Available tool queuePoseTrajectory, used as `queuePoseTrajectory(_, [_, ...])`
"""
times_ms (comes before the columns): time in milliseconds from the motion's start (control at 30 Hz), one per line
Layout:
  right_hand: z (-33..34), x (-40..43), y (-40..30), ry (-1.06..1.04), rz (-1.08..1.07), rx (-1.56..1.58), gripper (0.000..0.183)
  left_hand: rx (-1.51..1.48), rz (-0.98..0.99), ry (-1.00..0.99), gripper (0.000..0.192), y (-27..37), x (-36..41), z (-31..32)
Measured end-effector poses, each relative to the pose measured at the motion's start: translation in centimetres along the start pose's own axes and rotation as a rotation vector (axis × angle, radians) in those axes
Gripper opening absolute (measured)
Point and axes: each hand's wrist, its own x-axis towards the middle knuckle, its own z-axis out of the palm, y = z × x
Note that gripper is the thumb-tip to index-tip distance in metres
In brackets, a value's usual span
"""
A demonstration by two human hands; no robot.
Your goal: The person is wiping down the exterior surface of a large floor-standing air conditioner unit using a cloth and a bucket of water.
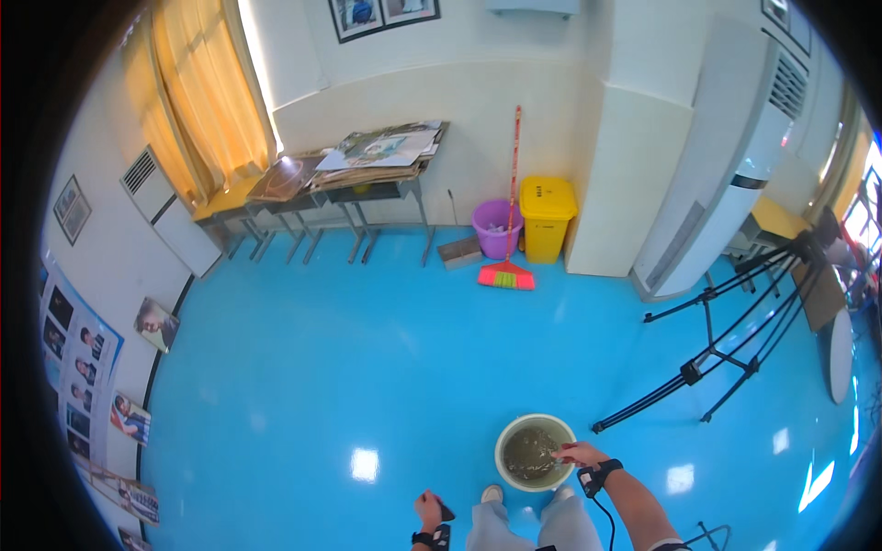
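Note:
A round pale bucket (501, 460) stands on the blue floor just in front of my shoes, with murky, rippled water in it. My right hand (581, 454) is over the bucket's right rim, its fingers reaching over the water; whether they hold anything is too small to tell. To the left of my legs, apart from the bucket, my left hand (428, 508) has its fingers closed on a small dark flat object (446, 514). Both wrists wear black straps with small devices, and a cable hangs from the right one.
A black tripod (691, 372) spreads its legs right of the bucket. Against the far wall are a red-handled broom (506, 275), a purple bin (496, 231), a yellow lidded bin (549, 220), a dustpan (460, 253) and desks stacked with boards (379, 155). Framed pictures lean along the left wall.

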Motion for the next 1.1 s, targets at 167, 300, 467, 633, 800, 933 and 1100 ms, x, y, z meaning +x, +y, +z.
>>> queuePoseTrajectory(167, [5.8,-2.4,-0.4,-0.047,-0.127,0.152,0.02,0.005,0.106,0.128,0.04,-9.6,2.1,-14.3])
queuePoseTrajectory(300, [3.5,-1.4,3.5,0.011,-0.061,0.421,0.014,0.385,0.345,0.091,0.039,-9.5,-3.8,-15.0])
queuePoseTrajectory(467, [3.6,1.8,6.6,0.05,-0.182,0.425,0.043,0.532,0.281,-0.135,0.038,-8.1,-4.0,-11.3])
queuePoseTrajectory(633, [5.0,0.4,5.2,0.23,-0.31,0.224,0.037,0.559,0.336,-0.223,0.037,-7.0,-2.0,-8.9])
queuePoseTrajectory(800, [4.8,0.6,3.4,0.368,-0.217,0.085,0.055,0.598,0.384,-0.26,0.037,-6.8,-1.1,-7.7])
queuePoseTrajectory(933, [4.8,1.6,3.2,0.531,-0.285,-0.012,0.06,0.695,0.421,-0.277,0.038,-9.0,-1.2,-7.6])
queuePoseTrajectory(1100, [4.8,3.6,4.2,0.548,-0.224,-0.074,0.047,0.93,0.555,-0.282,0.038,-13.9,-1.7,-7.7])
